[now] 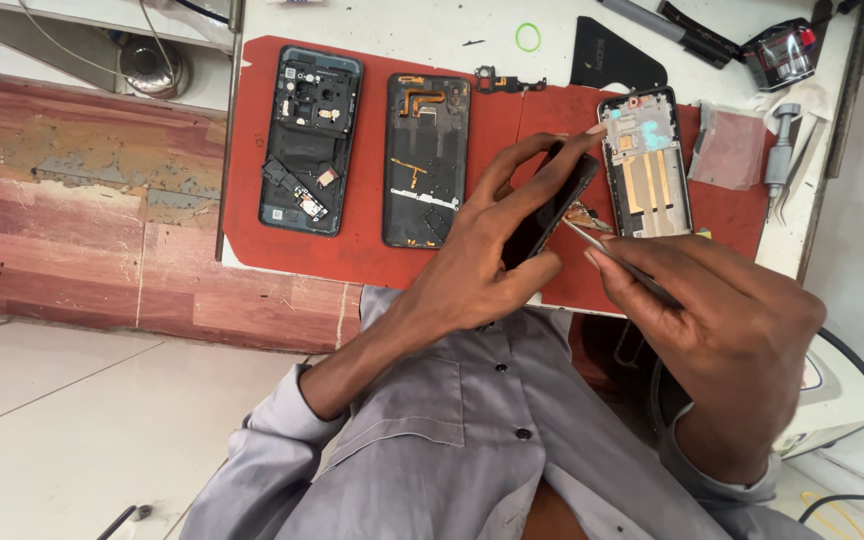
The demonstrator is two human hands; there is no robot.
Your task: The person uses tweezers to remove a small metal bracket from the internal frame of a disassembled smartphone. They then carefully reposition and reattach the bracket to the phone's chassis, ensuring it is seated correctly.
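Note:
My left hand (497,240) grips a dark phone body (552,205) held on edge above the red mat (362,245). My right hand (722,325) pinches a thin metal tool (602,247) whose tip meets the phone's lower edge, where a small copper-coloured part (584,215) shows. Three opened phones lie on the mat: a teal-framed one (310,140) at the left, a black one with an orange flex cable (426,160) in the middle, and a light frame with gold strips (645,165) just beyond my fingertips.
A small bracket (508,81) and a green ring (528,37) lie at the mat's far edge. A black pick-shaped card (612,58), a pinkish bag (730,150), a grey screwdriver (781,150) and a red-black device (780,55) sit at the right. Tiled floor lies to the left.

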